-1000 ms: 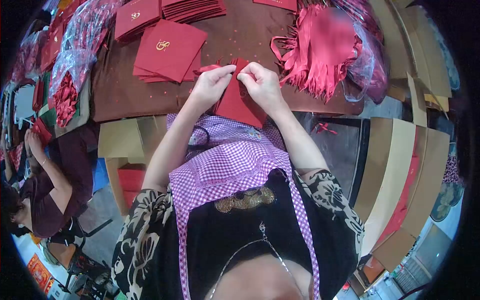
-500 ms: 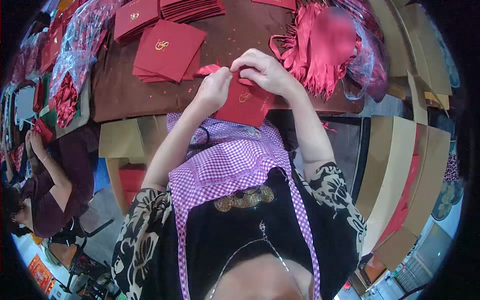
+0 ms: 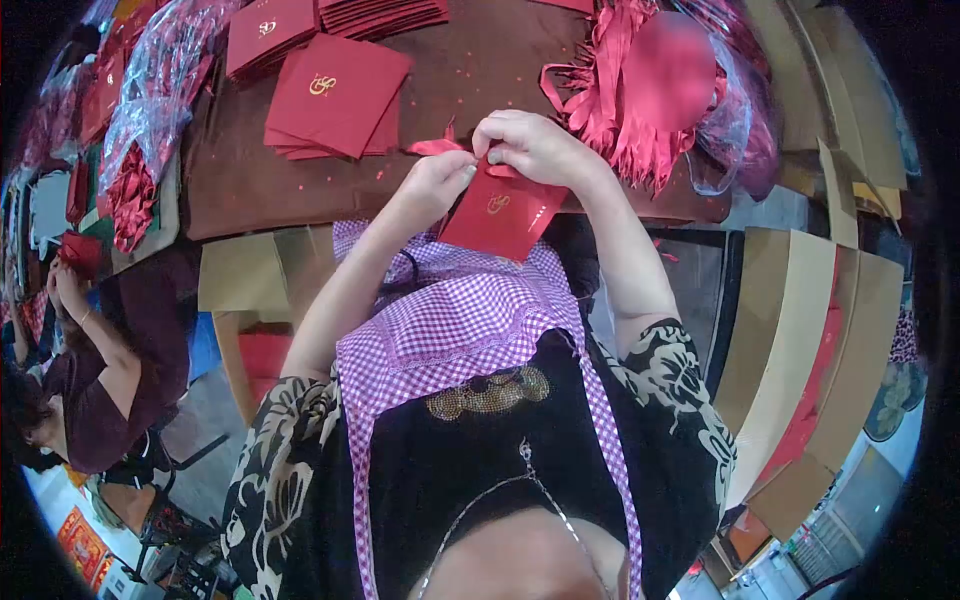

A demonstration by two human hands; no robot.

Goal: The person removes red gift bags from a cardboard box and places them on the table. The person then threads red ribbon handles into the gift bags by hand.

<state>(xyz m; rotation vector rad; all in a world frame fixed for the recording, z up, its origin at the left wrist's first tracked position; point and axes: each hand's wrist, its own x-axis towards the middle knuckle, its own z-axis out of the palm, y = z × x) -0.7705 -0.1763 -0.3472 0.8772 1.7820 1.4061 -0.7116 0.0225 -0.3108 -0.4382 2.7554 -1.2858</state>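
A red card with a gold emblem hangs tilted in front of my apron, below my two hands. A short red ribbon sticks out past the fingers at the card's top. My left hand is closed in a pinch on the ribbon by the card's upper left corner. Curled over the top edge, my right hand pinches the ribbon against the card; a bit of red shows under its thumb. The fingertips of both hands almost touch, and what lies between them is partly hidden.
Loose red cards lie fanned on the brown tabletop, with a stacked pile behind. A bundle of red ribbons lies at right. Open cardboard boxes stand below the table. Another person works at left.
Both hands and the card have shifted slightly down and to the right. The card has tilted more, and the ribbon end now points up beside my left hand.
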